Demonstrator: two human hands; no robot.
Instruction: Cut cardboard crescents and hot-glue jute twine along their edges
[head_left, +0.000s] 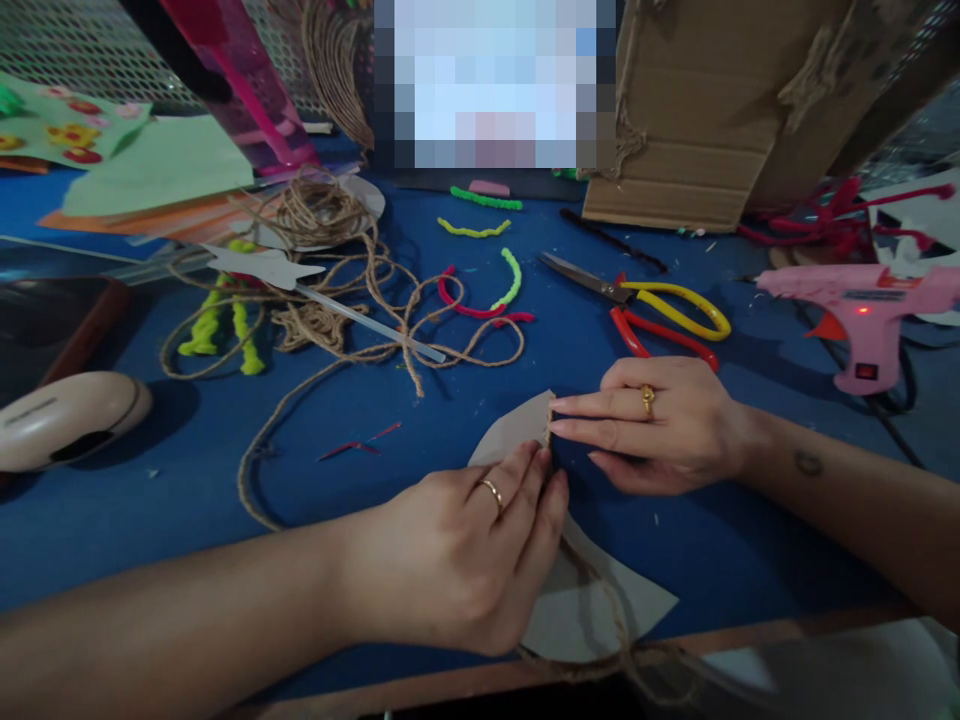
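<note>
A pale card cut-out (510, 432) with curved edges and a pointed corner lies near the table's front edge, partly hidden under my left hand (480, 550). Jute twine (611, 590) runs along the card's straight upper edge and trails down over its lower part. My left hand's fingers are drawn together on the twine at that edge. From the right, my right hand (667, 425) reaches in with index and middle fingers stretched out, their tips pressing the twine against the card's edge. Its other fingers are partly folded, and it grips nothing.
Scissors (622, 292) with red and yellow handles lie beyond my right hand. A pink glue gun (855, 300) with a lit red light stands at right. Tangled twine (315, 215), a star on a stick (277, 268), pipe-cleaner pieces (480, 198) and a computer mouse (71, 420) occupy the left and back.
</note>
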